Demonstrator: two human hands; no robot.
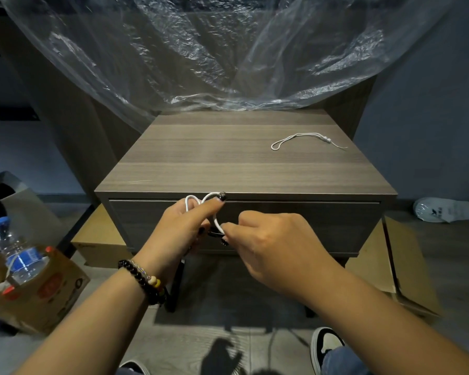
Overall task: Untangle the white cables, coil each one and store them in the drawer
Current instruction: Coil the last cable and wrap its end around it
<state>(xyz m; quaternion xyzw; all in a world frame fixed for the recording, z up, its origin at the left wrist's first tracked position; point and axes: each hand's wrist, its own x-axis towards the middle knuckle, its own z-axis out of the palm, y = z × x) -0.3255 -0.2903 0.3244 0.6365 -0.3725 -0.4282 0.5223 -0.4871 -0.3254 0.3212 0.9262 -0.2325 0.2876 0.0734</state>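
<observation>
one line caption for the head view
Both hands loop a white cable before the closed drawer.

Two white cables are in view: one cable [201, 205] looped between the hands and one second cable [303, 140] lying on the cabinet top. There are two hands, a left hand [183, 226] and a right hand [271, 244]. One wooden cabinet [244, 163] stands ahead, with one drawer [322, 226] front visible. One plastic bottle [14, 253] sits in one cardboard box [38, 301]. One beaded bracelet [144, 280] circles the left wrist. One clear plastic sheet [214, 50] hangs behind. One white slipper [444, 211] lies at the right.
</observation>
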